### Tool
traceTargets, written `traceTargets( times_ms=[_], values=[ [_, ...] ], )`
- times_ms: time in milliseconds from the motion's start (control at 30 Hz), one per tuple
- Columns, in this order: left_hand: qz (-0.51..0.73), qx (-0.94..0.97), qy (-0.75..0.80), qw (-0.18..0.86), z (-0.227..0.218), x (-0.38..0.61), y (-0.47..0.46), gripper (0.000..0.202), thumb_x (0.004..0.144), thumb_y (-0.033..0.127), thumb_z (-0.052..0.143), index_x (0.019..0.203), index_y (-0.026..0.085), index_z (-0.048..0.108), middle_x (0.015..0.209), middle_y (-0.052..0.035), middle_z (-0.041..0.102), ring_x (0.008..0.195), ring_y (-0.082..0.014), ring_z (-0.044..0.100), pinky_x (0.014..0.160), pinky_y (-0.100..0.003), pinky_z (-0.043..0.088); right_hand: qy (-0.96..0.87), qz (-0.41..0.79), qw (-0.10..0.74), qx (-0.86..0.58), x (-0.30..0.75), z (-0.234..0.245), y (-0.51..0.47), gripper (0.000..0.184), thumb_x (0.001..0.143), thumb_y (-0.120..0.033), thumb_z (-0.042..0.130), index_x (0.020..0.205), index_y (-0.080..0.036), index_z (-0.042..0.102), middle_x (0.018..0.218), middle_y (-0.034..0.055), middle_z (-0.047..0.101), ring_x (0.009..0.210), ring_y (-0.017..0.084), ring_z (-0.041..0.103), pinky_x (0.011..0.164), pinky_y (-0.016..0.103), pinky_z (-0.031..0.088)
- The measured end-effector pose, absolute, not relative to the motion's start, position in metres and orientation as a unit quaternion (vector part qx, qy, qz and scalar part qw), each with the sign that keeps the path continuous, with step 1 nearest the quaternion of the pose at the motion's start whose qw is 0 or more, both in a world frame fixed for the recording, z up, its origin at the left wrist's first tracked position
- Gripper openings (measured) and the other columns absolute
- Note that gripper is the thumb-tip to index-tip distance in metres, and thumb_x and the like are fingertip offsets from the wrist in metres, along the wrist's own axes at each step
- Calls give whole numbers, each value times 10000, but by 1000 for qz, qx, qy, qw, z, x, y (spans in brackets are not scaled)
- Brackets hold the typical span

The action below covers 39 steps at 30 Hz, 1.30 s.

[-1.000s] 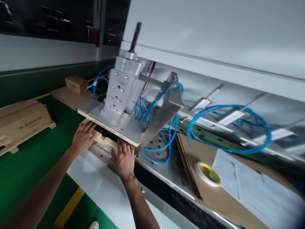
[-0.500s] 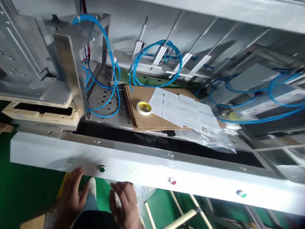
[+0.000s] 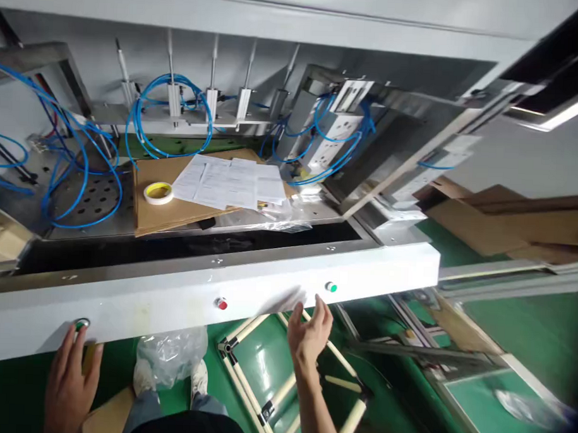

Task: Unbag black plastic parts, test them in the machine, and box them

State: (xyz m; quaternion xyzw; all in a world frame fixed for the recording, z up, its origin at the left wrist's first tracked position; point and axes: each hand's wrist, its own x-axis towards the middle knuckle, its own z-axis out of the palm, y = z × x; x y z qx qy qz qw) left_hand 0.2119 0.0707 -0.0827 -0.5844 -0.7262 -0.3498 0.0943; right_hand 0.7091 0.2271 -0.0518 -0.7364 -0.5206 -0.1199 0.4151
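Note:
My left hand [image 3: 73, 374] has its fingers stretched out, their tips at the left green button [image 3: 82, 323] on the white front panel [image 3: 163, 300]. Whether they press it or only touch it I cannot tell. Just below the right green button [image 3: 332, 287], my right hand [image 3: 309, 331] is raised with its fingers apart and nothing in it. A red button [image 3: 222, 304] sits on the panel between the two hands.
Behind the panel, a roll of tape [image 3: 158, 193] and printed papers [image 3: 228, 183] lie on cardboard [image 3: 175, 219]. Blue air hoses [image 3: 172, 114] loop around the cylinders. Below are a clear plastic bag [image 3: 173, 354] and a pipe frame [image 3: 248, 382]. Cardboard boxes [image 3: 502, 217] stand at the right.
My view has swung right along the machine. My left hand has come up to the left green button, and my right hand has moved right, close to the right green button.

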Motion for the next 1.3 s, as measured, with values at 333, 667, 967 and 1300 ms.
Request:
traceTargets(
  times_ms=[333,667,967,1300],
  values=[
    [-351,-518,-764,158,-102,226,87,628,1050,384,585,1634,219,424,1515,-214,615,1349,-433,625,1115,-628,536,-464,-152,481,-728,768,-65,275,674,994,-544,476,1330,9,667,1257,313,655,1181,416,614,1023,590,501],
    [-357,-494,-777,158,-79,236,96,508,1087,365,497,1571,212,483,1500,-200,628,1363,-382,620,1100,-565,537,-464,-206,472,-721,770,-74,288,535,967,-422,553,1268,-14,724,1220,338,685,1049,511,660,838,678,521],
    [-271,-611,-721,180,-31,246,145,508,1084,293,499,1586,231,453,1598,-123,566,1497,-340,509,1290,-582,327,-801,-90,414,-422,592,-17,266,440,1008,-335,593,1425,-196,611,1340,175,705,1210,330,668,1004,492,544],
    [-290,-631,-700,166,-41,222,162,567,1060,301,529,1614,254,419,1590,-90,580,1503,-339,504,1236,-569,424,-871,-70,325,-363,553,-9,288,493,1017,-390,581,1486,-239,584,1409,138,702,1341,342,629,1107,549,512]
  ],
)
